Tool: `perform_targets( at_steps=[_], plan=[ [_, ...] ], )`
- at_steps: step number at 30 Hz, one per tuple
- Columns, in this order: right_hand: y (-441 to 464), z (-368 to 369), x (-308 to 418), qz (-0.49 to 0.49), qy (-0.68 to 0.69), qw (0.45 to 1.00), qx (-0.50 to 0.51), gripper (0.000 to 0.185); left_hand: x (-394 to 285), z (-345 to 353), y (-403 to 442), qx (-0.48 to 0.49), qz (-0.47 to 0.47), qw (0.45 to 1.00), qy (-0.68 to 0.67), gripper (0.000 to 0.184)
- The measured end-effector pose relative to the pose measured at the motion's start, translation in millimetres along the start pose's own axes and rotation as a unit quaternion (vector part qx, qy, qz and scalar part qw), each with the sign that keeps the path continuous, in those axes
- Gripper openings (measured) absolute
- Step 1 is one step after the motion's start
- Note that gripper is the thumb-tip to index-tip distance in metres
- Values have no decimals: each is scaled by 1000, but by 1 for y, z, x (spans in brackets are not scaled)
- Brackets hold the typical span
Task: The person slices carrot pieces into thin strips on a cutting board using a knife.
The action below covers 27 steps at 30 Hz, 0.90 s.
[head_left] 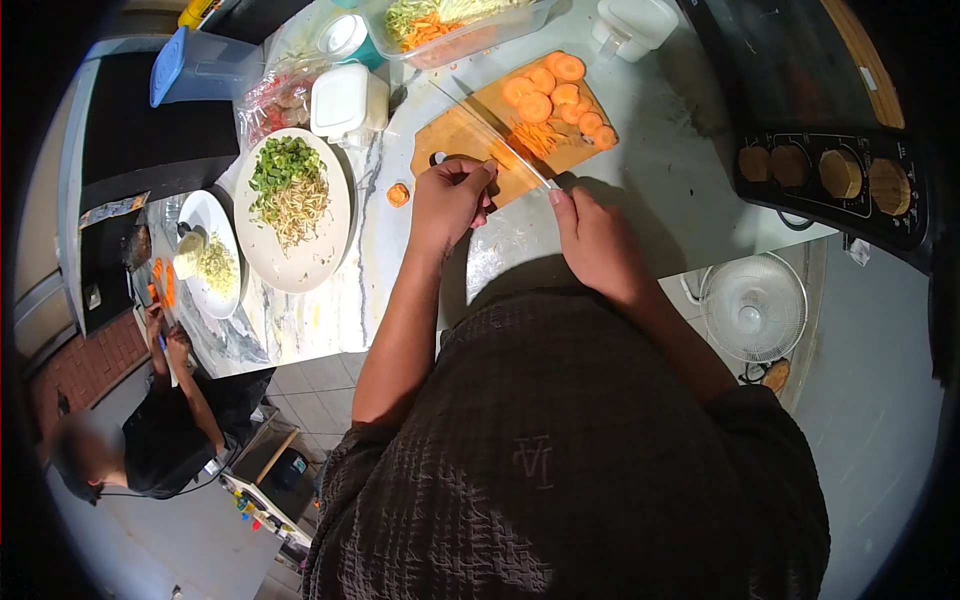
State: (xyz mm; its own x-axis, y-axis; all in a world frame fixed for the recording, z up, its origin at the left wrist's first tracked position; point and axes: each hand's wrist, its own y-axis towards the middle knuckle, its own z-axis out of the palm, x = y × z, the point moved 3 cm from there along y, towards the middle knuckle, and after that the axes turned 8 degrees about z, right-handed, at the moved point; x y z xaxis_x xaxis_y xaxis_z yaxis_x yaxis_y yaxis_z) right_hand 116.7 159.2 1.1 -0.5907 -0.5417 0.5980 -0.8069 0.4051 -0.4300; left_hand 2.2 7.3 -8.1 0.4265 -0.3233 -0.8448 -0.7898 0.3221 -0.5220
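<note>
A wooden cutting board (pixel 440 140) lies at a slant on the marble counter. Round carrot slices (pixel 535 106) and thin carrot strips (pixel 537 138) rest on its far and right parts. My right hand (pixel 597 238) is closed round the handle of a knife (pixel 490 132), whose blade points up and left across the board. Just left of the blade, over the board's near edge, my left hand (pixel 452 205) has its fingers bent together by some orange carrot pieces; whether they hold any is hidden. One small carrot piece (pixel 398 195) lies off the board, left of my left hand.
An oval plate (pixel 290 270) holds chopped greens and sprouts; a smaller plate (pixel 222 303) is beyond it. White-lidded containers (pixel 340 100) and a clear tub (pixel 455 52) stand behind. An oven (pixel 830 170) is at right. Another person (pixel 150 450) works at lower left.
</note>
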Motion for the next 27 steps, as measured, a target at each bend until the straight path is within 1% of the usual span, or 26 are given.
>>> perform_targets(
  at_steps=[11,16,20,27],
  plan=[
    [-1,0,6,-4,28,999,27,47,2,1,1,-6,-1,1000,1,20],
    [0,2,6,11,37,998,49,47,3,1,2,-9,-1,1000,0,20],
    [-2,2,8,0,38,998,52,47,3,1,2,-11,5,1000,3,20],
    [-4,3,12,34,46,995,79,47,2,1,5,-3,-2,1000,9,20]
  ],
)
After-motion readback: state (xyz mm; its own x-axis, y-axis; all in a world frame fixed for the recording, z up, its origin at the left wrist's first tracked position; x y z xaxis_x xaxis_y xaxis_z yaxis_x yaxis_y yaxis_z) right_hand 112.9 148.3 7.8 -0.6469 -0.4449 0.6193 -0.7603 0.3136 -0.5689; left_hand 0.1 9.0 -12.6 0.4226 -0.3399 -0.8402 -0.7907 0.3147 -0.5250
